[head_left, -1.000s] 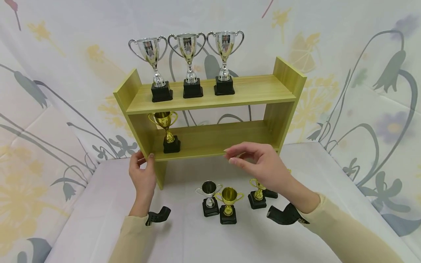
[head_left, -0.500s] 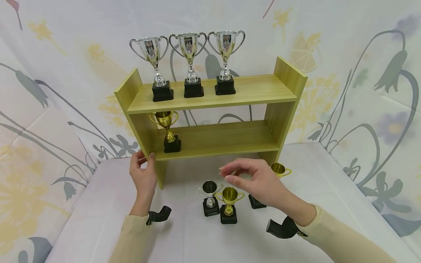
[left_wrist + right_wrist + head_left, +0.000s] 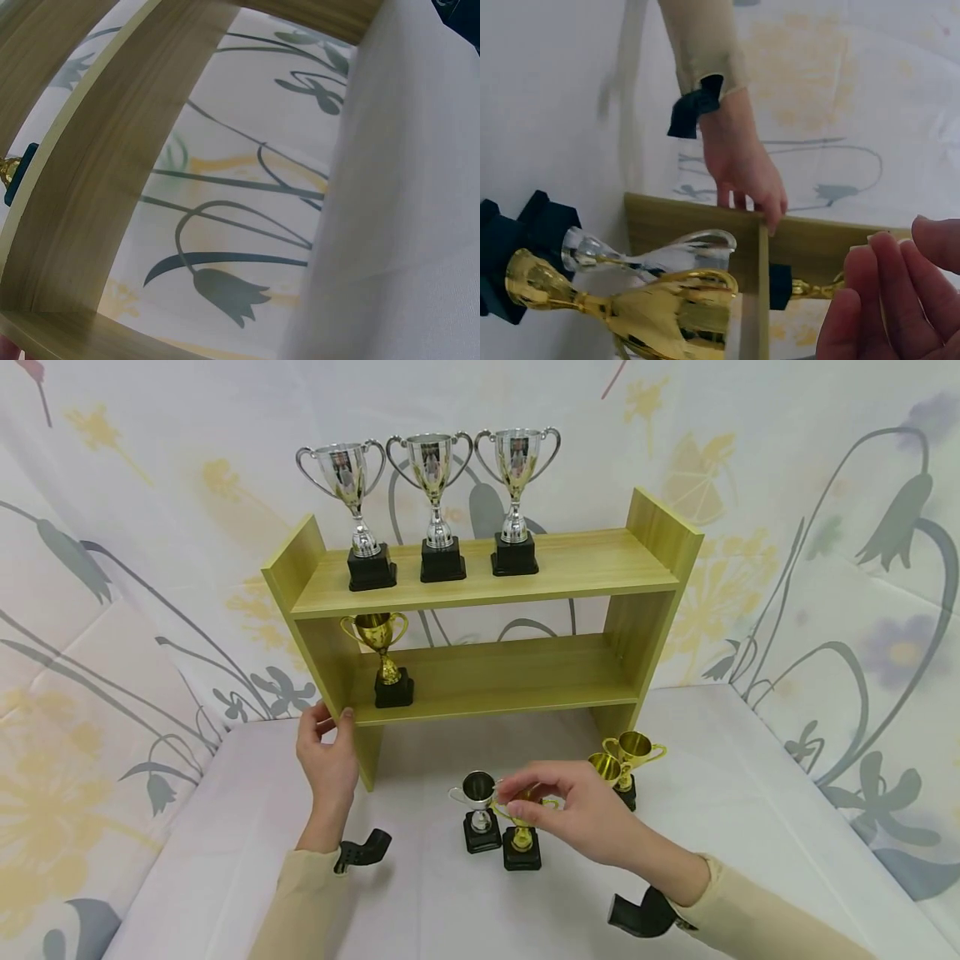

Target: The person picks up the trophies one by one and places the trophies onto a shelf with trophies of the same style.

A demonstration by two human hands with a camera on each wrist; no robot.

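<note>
My left hand (image 3: pixel 327 760) grips the lower left side panel of the wooden shelf (image 3: pixel 585 556), thumb in front and fingers behind. In the right wrist view, that left hand (image 3: pixel 746 165) also shows at the panel edge. My right hand (image 3: pixel 573 814) hovers over a small gold trophy cup (image 3: pixel 521 852) on the table, hiding part of its bowl. Right fingers (image 3: pixel 889 289) are loosely bent, apart from the gold trophy (image 3: pixel 667 315), and hold nothing. A small silver trophy (image 3: pixel 480 827) stands just left of the gold one.
Three large silver trophies (image 3: pixel 435 502) stand on the top shelf. One gold trophy (image 3: pixel 386 660) is at the left of the middle shelf. More gold trophies (image 3: pixel 630 752) stand on the white-covered table (image 3: pixel 420 902) at right, partly behind my right hand.
My right hand has come down from in front of the middle shelf to the gold trophy on the table, uncovering the gold trophies at right. My left hand keeps its grip on the shelf.
</note>
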